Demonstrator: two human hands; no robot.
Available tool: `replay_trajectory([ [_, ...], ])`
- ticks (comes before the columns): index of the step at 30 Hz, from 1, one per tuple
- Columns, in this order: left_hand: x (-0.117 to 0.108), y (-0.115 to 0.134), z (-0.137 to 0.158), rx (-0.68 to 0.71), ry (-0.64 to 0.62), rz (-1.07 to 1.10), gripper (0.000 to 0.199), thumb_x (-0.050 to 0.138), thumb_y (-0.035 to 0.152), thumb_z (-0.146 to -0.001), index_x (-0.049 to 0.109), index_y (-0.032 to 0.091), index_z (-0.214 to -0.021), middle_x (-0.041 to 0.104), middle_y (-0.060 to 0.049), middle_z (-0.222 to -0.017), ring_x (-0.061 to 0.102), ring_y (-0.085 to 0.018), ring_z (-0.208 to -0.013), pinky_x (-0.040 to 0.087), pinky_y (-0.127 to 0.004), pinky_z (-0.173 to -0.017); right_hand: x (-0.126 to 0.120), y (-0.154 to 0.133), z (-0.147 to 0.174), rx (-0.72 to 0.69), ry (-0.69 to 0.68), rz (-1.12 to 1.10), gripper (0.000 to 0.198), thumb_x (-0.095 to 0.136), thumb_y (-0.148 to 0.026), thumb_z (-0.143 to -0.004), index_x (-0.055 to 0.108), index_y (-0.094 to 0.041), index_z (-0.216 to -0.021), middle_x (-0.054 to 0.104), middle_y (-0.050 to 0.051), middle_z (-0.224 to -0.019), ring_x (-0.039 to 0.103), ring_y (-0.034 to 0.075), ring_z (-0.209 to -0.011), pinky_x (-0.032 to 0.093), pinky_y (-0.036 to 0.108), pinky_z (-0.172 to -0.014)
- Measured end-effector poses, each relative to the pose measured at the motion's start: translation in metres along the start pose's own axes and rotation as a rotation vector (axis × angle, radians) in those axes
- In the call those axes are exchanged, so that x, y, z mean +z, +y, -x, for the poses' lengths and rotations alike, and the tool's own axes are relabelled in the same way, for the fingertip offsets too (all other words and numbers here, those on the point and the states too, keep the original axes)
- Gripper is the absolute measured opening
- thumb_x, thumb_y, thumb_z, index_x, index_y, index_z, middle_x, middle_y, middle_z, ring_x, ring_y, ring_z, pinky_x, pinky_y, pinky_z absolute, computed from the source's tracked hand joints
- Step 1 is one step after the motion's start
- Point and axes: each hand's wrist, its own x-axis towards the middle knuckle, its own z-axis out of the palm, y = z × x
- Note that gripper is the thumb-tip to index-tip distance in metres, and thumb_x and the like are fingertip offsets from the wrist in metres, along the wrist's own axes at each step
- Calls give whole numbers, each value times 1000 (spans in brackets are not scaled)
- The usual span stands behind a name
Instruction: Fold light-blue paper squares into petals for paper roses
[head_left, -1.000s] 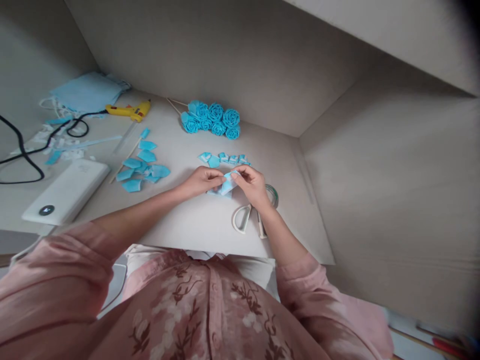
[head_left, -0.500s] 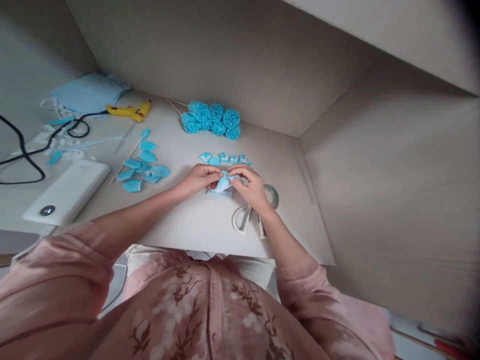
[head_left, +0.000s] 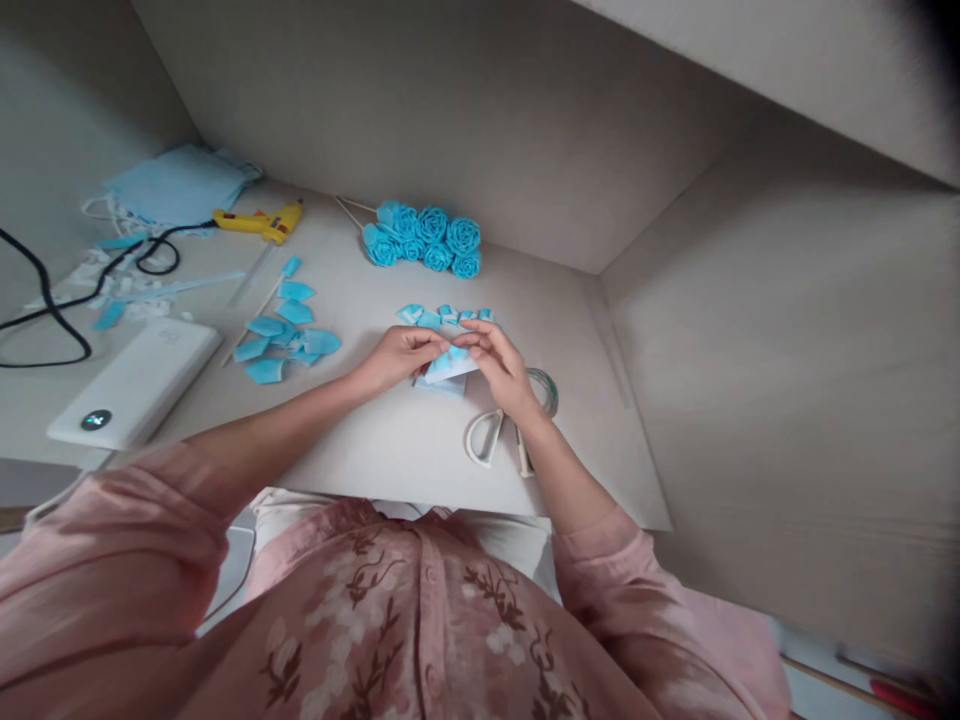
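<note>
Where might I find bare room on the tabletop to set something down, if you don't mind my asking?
Bare: between the green ring and the right wall; also between the left forearm and the white loop handle. Crowded: the left, with masks, glue gun, scraps, power bank and blue petals.

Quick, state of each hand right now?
Left hand: closed, pinching the blue-and-white piece.
Right hand: fingers bent at the same piece; grip cannot be told.
</note>
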Motion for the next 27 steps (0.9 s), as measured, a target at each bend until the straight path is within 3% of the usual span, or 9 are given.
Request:
replay_trajectory([
  [2,0,-1,0,6,17,-15,31,68,45,-74,67,14,-71,50,4,-46,42,-8,-43,33,-20,-45,-1,1,0,61,33,-26,37,45,-52,-97,64,-27,-116,72,3,-96,66,20,-91,51,36,-87],
  [4,0,-2,0,20,25,-34,31,68,45,-74,68,14,-71,49,4,-47,42,-8,-44,32,-20,-44,-1,3,0,93,50,15,47,41,-61,-96,70,-24,-97,70,3,-86,64,20,-85,50,34,-82],
  [8,0,-3,0,50,24,-77,31,67,45,-76,67,15,-70,48,5,-47,41,-7,-44,31,-20,-44,1,6,-1,140,6,71,47,54,-63,-88,64,-20,-72,60,0,-68,54,15,-67,44,28,-66],
  [13,-1,-3,0,66,10,-104,36,65,49,-79,64,14,-68,47,5,-47,41,-7,-44,31,-20,-45,2,7,-2,154,-3,37,37,65,-55,-83,64,-19,-73,55,-2,-66,48,11,-62,38,25,-61],
  [27,-1,-6,0,66,8,-45,33,68,47,-77,69,14,-77,50,4,-53,44,-8,-47,35,-20,-45,3,9,-2,170,32,33,38,69,-58,-78,66,-20,-74,58,-2,-66,50,12,-63,41,25,-63],
])
